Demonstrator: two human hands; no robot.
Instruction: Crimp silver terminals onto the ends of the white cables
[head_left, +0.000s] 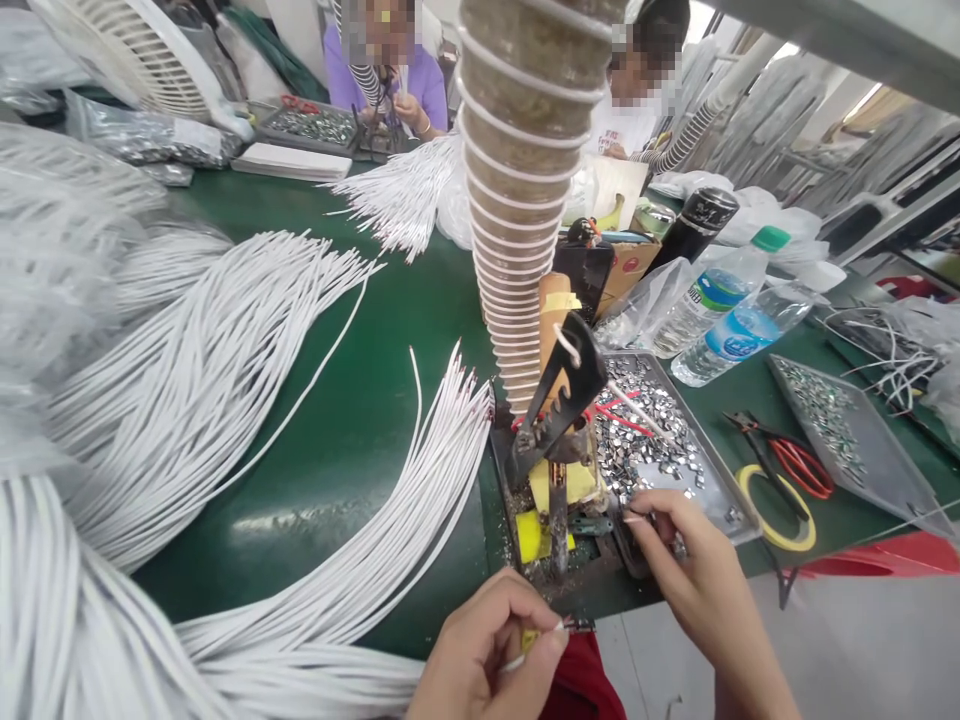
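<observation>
Green matting (360, 420) covers our bench, strewn with white cords (225, 380). Our left hand (480, 655) pinches one cord end; our right hand (686, 560) has its fingers closed on metal clips in a tray (739, 510).

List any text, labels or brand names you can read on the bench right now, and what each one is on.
Nothing can be read for certain.
Blue labels on the two water bottles: print too blurred.
Black flask: pale script near the top, illegible.
Cardboard box: a red mark, too small.
Co-worker's white shirt: dark lettering, blurred.
Nothing shows on the metal clips tray, or near the left hand or right hand.
</observation>
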